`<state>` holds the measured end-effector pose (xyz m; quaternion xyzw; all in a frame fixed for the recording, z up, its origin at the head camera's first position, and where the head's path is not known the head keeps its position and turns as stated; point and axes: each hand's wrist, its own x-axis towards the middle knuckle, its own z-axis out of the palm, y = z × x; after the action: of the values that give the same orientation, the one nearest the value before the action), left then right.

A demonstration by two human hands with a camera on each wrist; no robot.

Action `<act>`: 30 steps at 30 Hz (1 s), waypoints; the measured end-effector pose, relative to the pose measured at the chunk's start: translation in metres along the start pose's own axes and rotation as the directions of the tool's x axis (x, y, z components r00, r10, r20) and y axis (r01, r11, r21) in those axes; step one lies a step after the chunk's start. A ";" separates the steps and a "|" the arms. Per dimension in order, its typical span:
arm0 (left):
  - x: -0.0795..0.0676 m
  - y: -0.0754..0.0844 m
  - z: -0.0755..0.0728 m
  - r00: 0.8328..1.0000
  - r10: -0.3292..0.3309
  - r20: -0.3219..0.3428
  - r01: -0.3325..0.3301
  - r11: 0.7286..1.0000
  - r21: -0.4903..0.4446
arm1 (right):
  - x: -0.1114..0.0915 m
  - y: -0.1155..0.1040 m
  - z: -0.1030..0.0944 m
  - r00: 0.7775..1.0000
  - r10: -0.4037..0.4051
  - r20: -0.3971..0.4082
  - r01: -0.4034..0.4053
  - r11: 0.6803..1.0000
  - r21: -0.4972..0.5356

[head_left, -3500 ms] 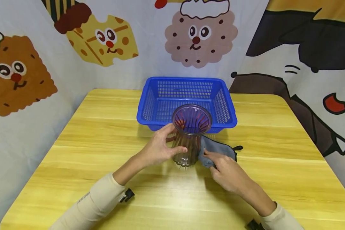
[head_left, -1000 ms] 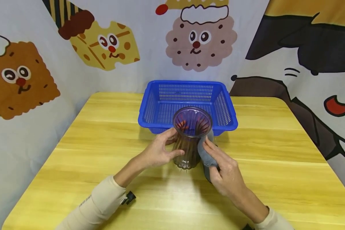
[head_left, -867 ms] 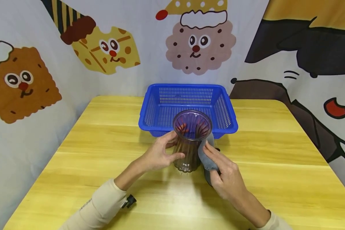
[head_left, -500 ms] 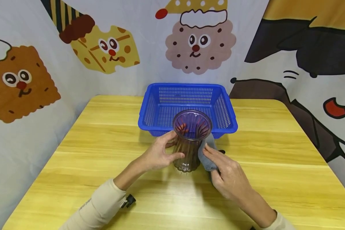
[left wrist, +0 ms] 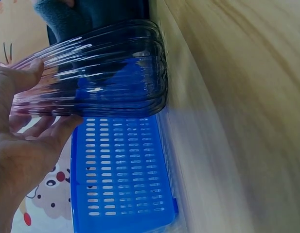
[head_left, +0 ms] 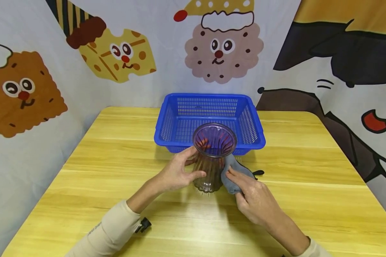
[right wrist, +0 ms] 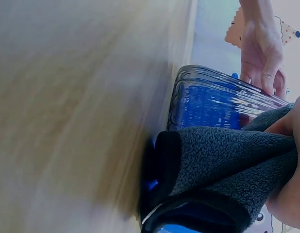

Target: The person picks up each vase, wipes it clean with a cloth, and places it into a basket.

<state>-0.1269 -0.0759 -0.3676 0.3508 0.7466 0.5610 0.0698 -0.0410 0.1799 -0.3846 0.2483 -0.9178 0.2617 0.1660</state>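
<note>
A ribbed, purple-tinted clear vase point(head_left: 209, 171) stands upright in the middle of the table, its wide mouth facing up. My left hand point(head_left: 180, 171) grips it from the left, thumb on the near side and fingers round the far side, as the left wrist view also shows on the vase point(left wrist: 111, 73). Against the vase's right side, my right hand point(head_left: 255, 196) pinches a grey cloth point(head_left: 236, 176) with dark edging and a small black loop. In the right wrist view the folded cloth point(right wrist: 222, 160) hangs beside the vase, hiding part of its side.
Just behind the vase sits a blue perforated plastic basket point(head_left: 209, 103). Both rest on a yellow wood-grain table point(head_left: 122, 142). A white curtain point(head_left: 167, 46) printed with cartoon figures closes off the back and sides.
Over the last second the right hand has moved slightly down along the vase with the cloth, whose black loop now sticks out to the right. The left hand and vase have kept their place.
</note>
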 end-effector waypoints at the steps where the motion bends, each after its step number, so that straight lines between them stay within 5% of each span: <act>1: 0.000 0.000 0.000 1.000 0.001 -0.001 -0.001 1.000 0.000 | 0.000 0.000 0.000 1.000 -0.002 0.005 0.002 1.000 -0.008; 16: 0.000 -0.001 -0.001 1.000 0.009 -0.003 -0.009 1.000 0.018 | -0.003 0.001 0.003 0.980 0.069 0.185 -0.057 0.996 -0.071; 30: 0.000 0.000 -0.003 1.000 -0.009 -0.021 0.010 0.999 0.032 | -0.004 0.006 0.007 0.972 0.100 0.211 -0.095 0.995 -0.035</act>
<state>-0.1288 -0.0783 -0.3663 0.3425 0.7577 0.5524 0.0591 -0.0423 0.1817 -0.3938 0.2272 -0.9445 0.2304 0.0571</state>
